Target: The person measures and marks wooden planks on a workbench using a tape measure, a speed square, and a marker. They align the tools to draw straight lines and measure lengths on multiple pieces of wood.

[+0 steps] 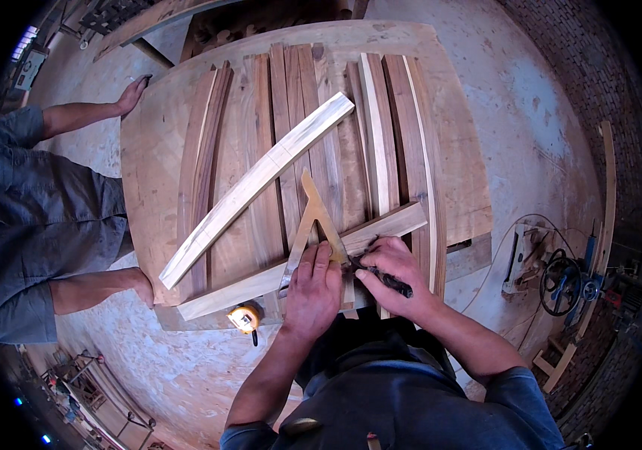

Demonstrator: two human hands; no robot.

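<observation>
Wearing a dark-blue shirt point(381, 409), presses left hand point(312, 298) onto a forked yellow-brown tool point(319, 207) across a pale-brown wooden bar point(240, 291); cannot tell whether with clamped fingers. Clamps fingers of right hand point(400, 266) around a slender black tool point(396, 284), with a yellow tape measure point(244, 319) near the bar's left end.
</observation>
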